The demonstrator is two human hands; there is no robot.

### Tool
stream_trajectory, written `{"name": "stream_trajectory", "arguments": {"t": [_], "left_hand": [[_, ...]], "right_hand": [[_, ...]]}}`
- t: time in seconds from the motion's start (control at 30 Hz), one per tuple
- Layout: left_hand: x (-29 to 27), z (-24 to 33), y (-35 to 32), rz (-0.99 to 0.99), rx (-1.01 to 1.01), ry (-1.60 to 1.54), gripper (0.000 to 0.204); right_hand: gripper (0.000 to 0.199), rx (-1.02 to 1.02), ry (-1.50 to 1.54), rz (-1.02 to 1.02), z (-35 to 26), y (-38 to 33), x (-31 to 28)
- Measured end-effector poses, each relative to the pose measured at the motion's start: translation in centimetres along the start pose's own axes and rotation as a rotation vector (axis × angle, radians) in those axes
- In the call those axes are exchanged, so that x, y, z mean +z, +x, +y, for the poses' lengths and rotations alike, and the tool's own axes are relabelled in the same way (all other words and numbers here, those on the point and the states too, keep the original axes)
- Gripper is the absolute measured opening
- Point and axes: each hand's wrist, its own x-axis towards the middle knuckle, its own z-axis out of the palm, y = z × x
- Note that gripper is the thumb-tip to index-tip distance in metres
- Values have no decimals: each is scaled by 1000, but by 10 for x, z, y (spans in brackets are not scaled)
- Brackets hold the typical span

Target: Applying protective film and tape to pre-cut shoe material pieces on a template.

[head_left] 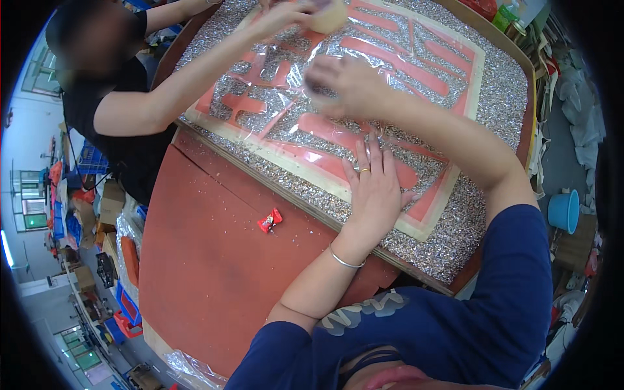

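My left hand [377, 182] lies flat with its fingers spread on a clear plastic sheet with pink cut-out shapes [325, 133], near its front edge. Farther up the sheet, my right hand [351, 88] is blurred by motion, its fingers curled down around something dark that I cannot make out. A pale border strip [289, 170] frames the sheet, which rests on a bed of glittering silvery bits [507, 84]. Across the sheet, a co-worker's hand [286, 18] holds a cream rounded block [330, 17] against the far part of it.
A wooden rim [260, 172] edges the glitter bed. Beside it, a reddish-brown board [214, 279] carries a small red wrapper [270, 220]. The co-worker in black [130, 149] stands at the left. At the right are a blue bucket [563, 211] and a green bottle [505, 16].
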Motion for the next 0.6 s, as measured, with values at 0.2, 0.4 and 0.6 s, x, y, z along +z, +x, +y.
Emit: {"name": "stream_trajectory", "arguments": {"t": [0.2,0.4,0.6], "left_hand": [[3,-1,-1,10,-13,-26,96],[-2,-1,-3,-18,-18,-6,104],[3,-6,-1,9,-80,-13,109]], "right_hand": [[64,252,-172,-37,-24,18,9],[59,286,-134,-90,1,12,-2],[61,254,-229,-93,41,-69,-69]]}}
